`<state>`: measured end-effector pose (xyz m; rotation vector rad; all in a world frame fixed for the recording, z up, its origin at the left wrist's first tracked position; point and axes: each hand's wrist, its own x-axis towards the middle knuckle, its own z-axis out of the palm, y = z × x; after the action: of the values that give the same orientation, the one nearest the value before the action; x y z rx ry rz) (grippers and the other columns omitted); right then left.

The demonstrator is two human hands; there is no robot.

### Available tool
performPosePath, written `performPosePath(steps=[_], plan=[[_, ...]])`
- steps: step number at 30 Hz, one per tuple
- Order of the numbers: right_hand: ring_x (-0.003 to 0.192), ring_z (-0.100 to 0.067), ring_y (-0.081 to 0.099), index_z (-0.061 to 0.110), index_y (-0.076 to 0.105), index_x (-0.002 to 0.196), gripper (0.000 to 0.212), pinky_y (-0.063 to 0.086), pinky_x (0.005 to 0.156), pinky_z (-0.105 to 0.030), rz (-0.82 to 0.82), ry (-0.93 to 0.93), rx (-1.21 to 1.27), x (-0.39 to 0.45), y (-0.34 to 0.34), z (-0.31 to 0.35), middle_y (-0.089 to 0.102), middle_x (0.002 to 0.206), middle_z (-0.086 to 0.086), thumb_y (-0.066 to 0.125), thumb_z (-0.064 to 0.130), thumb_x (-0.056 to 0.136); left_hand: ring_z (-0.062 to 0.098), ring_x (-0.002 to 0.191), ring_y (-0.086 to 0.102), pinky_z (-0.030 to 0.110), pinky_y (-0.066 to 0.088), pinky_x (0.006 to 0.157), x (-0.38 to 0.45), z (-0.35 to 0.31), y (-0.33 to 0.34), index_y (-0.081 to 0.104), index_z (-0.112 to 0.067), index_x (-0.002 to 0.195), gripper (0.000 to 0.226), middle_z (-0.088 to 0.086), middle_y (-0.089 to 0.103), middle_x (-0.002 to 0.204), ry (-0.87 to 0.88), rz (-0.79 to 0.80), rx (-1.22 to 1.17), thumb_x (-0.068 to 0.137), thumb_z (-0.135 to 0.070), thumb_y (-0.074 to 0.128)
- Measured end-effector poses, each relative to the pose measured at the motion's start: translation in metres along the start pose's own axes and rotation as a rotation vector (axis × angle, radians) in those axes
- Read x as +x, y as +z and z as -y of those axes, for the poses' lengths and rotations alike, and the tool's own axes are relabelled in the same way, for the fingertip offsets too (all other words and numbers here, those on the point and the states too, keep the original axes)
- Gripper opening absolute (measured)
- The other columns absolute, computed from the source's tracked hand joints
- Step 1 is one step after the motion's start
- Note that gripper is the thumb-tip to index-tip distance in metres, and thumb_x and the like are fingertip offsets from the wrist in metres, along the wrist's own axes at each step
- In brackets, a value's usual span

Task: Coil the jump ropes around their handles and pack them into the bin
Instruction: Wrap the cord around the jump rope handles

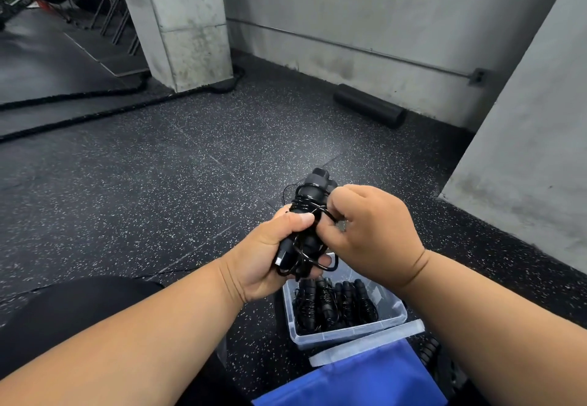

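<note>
the handles (313, 197) look like matt black plastic; the cord (306, 207) wound on them is thin, black and glossy. the bin (349, 332) is clear, smooth plastic, its lid (365, 343) frosted. the floor (158, 167) is matt black rubber with pale flecks. the walls (365, 2) are rough, stained concrete. the roller (370, 108) looks like matt black foam.

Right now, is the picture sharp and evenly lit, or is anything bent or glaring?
Head view: hands and jump rope look sharp; wide-angle lens bends the wall pipe and the pillar; light is soft and even, with faint glare on the clear bin.
</note>
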<state>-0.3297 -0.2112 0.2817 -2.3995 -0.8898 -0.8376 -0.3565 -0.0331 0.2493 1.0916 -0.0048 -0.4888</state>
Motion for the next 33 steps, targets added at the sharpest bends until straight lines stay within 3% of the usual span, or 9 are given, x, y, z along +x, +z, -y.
performPosePath(steps=[3, 9, 13, 18, 20, 23, 27, 30, 33], plan=[[0.054, -0.02, 0.045, 0.016, 0.05, 0.07, 0.024, 0.035, 0.048, -0.031, 0.017, -0.005, -0.022, 0.003, -0.003, 0.003, 0.047, 0.062, 0.006, 0.063, 0.029, 0.086, 0.029, 0.077, 0.07, 0.035, 0.058, 0.059, 0.0, 0.001, 0.001, 0.047, -0.002, 0.143, 0.084, 0.018, 0.068, 0.101, 0.013, -0.062, -0.021, 0.075, -0.042, 0.076], [0.063, 0.0, 0.051, 0.027, 0.06, 0.081, 0.015, 0.037, 0.058, -0.024, 0.223, 0.143, 0.185, 0.007, -0.008, -0.01, 0.057, 0.069, 0.017, 0.073, 0.027, 0.088, 0.029, 0.076, 0.071, 0.036, 0.058, 0.057, 0.005, 0.006, 0.002, 0.048, -0.011, 0.137, 0.062, 0.015, 0.068, 0.102, 0.061, -0.178, -0.049, 0.083, -0.033, 0.07], [0.069, 0.009, 0.05, 0.028, 0.069, 0.091, 0.005, 0.036, 0.062, -0.018, 0.296, 0.079, 0.175, 0.003, -0.006, -0.01, 0.059, 0.078, 0.019, 0.072, 0.025, 0.09, 0.031, 0.083, 0.071, 0.037, 0.059, 0.058, 0.007, 0.009, -0.001, 0.043, -0.005, 0.149, 0.087, 0.022, 0.063, 0.12, 0.042, -0.184, -0.046, 0.077, -0.039, 0.078], [0.067, -0.027, 0.064, 0.031, 0.079, 0.092, 0.023, 0.053, 0.062, -0.042, 0.403, 0.375, 0.578, 0.006, -0.009, -0.013, 0.073, 0.078, 0.0, 0.064, 0.015, 0.098, 0.033, 0.082, 0.07, 0.037, 0.06, 0.058, 0.007, 0.009, -0.005, 0.042, -0.008, 0.146, 0.077, 0.019, 0.064, 0.113, 0.056, -0.201, -0.043, 0.082, -0.035, 0.074], [0.064, -0.02, 0.062, 0.029, 0.081, 0.096, 0.021, 0.051, 0.061, -0.036, 0.436, 0.458, 0.668, 0.007, -0.011, -0.014, 0.076, 0.079, -0.004, 0.066, 0.015, 0.099, 0.033, 0.08, 0.07, 0.037, 0.06, 0.057, 0.006, 0.007, -0.005, 0.041, -0.008, 0.145, 0.074, 0.02, 0.064, 0.112, 0.047, -0.195, -0.025, 0.083, -0.034, 0.072], [0.061, -0.003, 0.056, 0.013, 0.08, 0.096, 0.014, 0.044, 0.059, -0.017, 0.427, 0.669, 0.877, 0.008, -0.009, -0.015, 0.072, 0.071, 0.005, 0.069, 0.004, 0.096, 0.032, 0.079, 0.071, 0.037, 0.06, 0.059, 0.006, 0.006, -0.005, 0.041, -0.009, 0.145, 0.074, 0.017, 0.068, 0.11, 0.04, -0.175, 0.014, 0.084, -0.035, 0.072], [0.055, -0.011, 0.041, 0.01, 0.066, 0.084, 0.02, 0.034, 0.05, -0.02, 0.419, 0.911, 1.204, 0.007, -0.002, -0.021, 0.057, 0.065, -0.001, 0.07, -0.01, 0.087, 0.031, 0.079, 0.07, 0.038, 0.059, 0.06, 0.005, 0.009, -0.004, 0.038, -0.012, 0.148, 0.073, 0.011, 0.073, 0.102, 0.047, -0.125, 0.023, 0.087, -0.035, 0.072], [0.054, -0.009, 0.042, 0.016, 0.06, 0.08, 0.031, 0.034, 0.049, -0.02, 0.353, 0.962, 1.281, 0.006, -0.001, -0.024, 0.053, 0.07, -0.004, 0.067, -0.013, 0.086, 0.03, 0.086, 0.07, 0.038, 0.061, 0.065, 0.006, 0.011, -0.004, 0.038, -0.013, 0.149, 0.074, 0.017, 0.072, 0.116, 0.044, -0.074, 0.03, 0.089, -0.039, 0.073], [0.055, -0.01, 0.04, 0.016, 0.058, 0.08, 0.033, 0.034, 0.05, -0.019, 0.285, 0.864, 1.232, 0.008, 0.0, -0.023, 0.052, 0.07, -0.006, 0.064, -0.017, 0.085, 0.029, 0.09, 0.07, 0.039, 0.062, 0.07, 0.007, 0.012, -0.005, 0.039, -0.013, 0.147, 0.071, 0.016, 0.072, 0.118, 0.04, -0.054, 0.033, 0.09, -0.042, 0.07]])
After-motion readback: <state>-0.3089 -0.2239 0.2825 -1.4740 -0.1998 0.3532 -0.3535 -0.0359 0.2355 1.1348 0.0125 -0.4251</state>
